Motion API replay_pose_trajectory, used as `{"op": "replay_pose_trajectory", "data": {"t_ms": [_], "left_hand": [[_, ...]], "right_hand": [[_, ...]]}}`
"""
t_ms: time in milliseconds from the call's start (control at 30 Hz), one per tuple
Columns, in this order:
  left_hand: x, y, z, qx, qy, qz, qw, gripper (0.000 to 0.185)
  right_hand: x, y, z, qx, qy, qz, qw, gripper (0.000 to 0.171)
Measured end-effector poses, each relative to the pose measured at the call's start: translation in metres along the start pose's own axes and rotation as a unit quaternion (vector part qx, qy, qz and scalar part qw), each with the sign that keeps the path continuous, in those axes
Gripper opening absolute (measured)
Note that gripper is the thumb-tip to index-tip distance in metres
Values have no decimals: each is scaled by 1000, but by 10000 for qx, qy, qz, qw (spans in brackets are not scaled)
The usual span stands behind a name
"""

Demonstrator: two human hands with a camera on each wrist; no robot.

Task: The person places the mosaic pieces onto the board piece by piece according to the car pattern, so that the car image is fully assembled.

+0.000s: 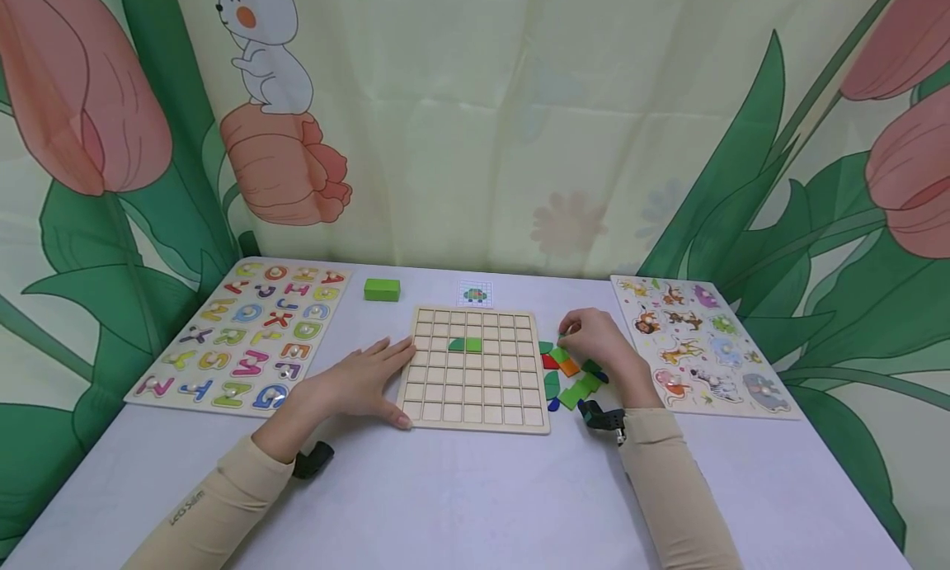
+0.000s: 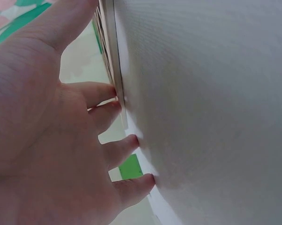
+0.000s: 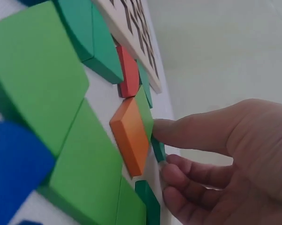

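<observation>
A wooden grid board (image 1: 475, 417) lies on the table, a dark green curved piece (image 1: 457, 345) and a light green square (image 1: 473, 345) side by side in its cells. My left hand (image 1: 364, 380) rests against the board's left edge, fingers spread, thumb at the near corner. To the right of the board, my right hand (image 1: 599, 339) pinches a dark green piece (image 3: 158, 149) between thumb and fingers, at the far end of a loose pile. An orange piece (image 3: 130, 136), a red piece (image 3: 128, 72) and several light green squares (image 3: 87, 164) lie there.
A letter puzzle board (image 1: 245, 339) lies at the left and an animal puzzle board (image 1: 698, 347) at the right. Behind the grid board are a green block (image 1: 382, 289) and a small pattern card (image 1: 475, 294). A printed curtain (image 1: 460, 141) hangs behind the table.
</observation>
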State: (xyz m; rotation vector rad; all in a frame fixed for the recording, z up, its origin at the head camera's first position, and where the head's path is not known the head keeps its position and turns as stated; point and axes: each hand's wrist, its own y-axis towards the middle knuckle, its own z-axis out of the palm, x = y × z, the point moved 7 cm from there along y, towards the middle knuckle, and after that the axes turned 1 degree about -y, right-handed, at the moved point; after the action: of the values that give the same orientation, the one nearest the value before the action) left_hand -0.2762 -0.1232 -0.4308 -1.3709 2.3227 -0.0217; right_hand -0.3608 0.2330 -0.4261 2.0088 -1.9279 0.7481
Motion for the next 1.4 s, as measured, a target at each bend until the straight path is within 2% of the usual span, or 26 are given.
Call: {"op": "replay_pose_trajectory", "data": {"t_ms": [233, 433, 733, 967, 1067, 1400], "left_hand": [[0, -1, 0, -9, -5, 15, 10000, 119], [0, -1, 1, 17, -59, -23, 10000, 119], [0, 1, 1, -11, 27, 17, 10000, 120], [-1, -2, -1, -31, -48, 19, 10000, 120], [-2, -2, -1, -35, -46, 20, 10000, 120], [1, 1, 2, -2, 2, -8, 10000, 120]], "right_hand": [[2, -2, 0, 101, 87, -300, 9995, 21], [6, -3, 0, 231, -85, -498, 9985, 28], [4, -5, -2, -111, -307, 45, 9995, 24], [10, -5, -2, -389, -444, -67, 9982, 21], [11, -4, -2, -358, -386, -102, 9986, 17], [3, -1, 3, 84, 13, -6, 10000, 26]]}}
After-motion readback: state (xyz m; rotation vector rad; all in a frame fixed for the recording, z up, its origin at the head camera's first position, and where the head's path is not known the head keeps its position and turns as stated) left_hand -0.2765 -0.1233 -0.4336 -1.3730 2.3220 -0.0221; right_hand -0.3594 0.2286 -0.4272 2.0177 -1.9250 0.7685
